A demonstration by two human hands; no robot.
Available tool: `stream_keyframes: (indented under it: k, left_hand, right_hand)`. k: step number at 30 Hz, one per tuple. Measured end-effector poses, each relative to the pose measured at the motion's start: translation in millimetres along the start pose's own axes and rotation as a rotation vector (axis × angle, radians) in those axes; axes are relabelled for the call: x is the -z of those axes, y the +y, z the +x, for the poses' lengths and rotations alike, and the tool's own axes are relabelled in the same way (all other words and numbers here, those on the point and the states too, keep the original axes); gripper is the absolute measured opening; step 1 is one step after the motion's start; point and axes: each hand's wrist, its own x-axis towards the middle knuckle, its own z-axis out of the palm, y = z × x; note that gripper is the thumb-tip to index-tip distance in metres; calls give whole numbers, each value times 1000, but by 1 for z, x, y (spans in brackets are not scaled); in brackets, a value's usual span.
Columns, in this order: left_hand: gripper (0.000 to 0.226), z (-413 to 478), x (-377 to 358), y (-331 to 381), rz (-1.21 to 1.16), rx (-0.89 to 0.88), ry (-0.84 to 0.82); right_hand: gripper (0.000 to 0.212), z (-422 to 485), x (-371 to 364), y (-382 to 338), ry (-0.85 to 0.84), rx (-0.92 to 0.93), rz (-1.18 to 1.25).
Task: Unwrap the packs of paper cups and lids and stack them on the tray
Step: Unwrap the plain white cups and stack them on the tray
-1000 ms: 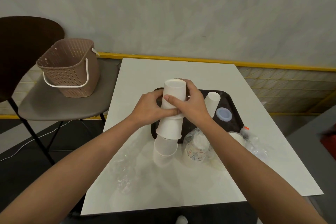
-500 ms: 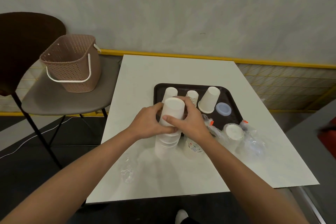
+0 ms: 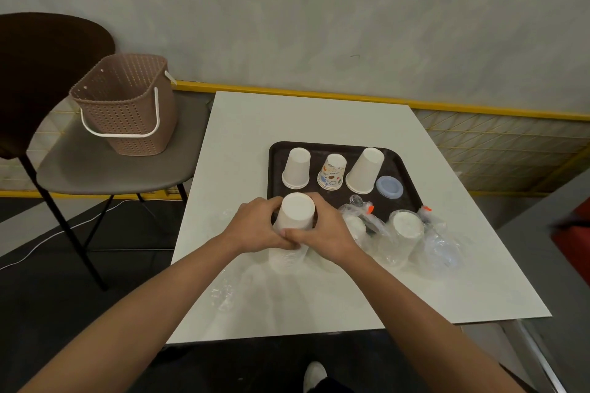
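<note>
An upside-down stack of white paper cups (image 3: pixel 297 210) stands on the white table (image 3: pixel 287 118) just in front of the black tray (image 3: pixel 338 147). My left hand (image 3: pixel 255 226) grips it from the left and my right hand (image 3: pixel 325 228) from the right. On the tray stand a white cup stack (image 3: pixel 297 167), a printed cup stack (image 3: pixel 332 172), a taller white cup stack (image 3: pixel 365 170) and blue lids (image 3: pixel 389 186). To the right lie wrapped packs (image 3: pixel 403 231) in clear plastic with orange ties.
A loose clear wrapper (image 3: pixel 223 295) lies on the table near the front left. A brown perforated basket (image 3: pixel 127 102) sits on a grey chair (image 3: pixel 105 169) left of the table. A yellow rail runs along the wall behind.
Both hands have pushed the upper cups down onto the lower ones, so the stack is shorter and tighter. The view has shifted, showing the tray's cup stacks.
</note>
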Motion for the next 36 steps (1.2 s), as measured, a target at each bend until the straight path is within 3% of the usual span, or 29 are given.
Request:
stream_keyframes:
  k: [8, 18, 28, 36]
  left_hand:
    - [72, -2, 3, -1, -79, -3, 54]
    - [73, -1, 37, 24, -199, -94, 134]
    - [54, 16, 68, 47, -159, -177, 183]
    - [66, 55, 88, 60, -129, -186, 236]
  right_hand:
    - [58, 1, 4, -5, -18, -4, 43]
    - [52, 11, 19, -40, 88, 78, 84]
    - [53, 32, 37, -69, 172, 115, 65]
    - [53, 75, 59, -78, 173, 166, 74]
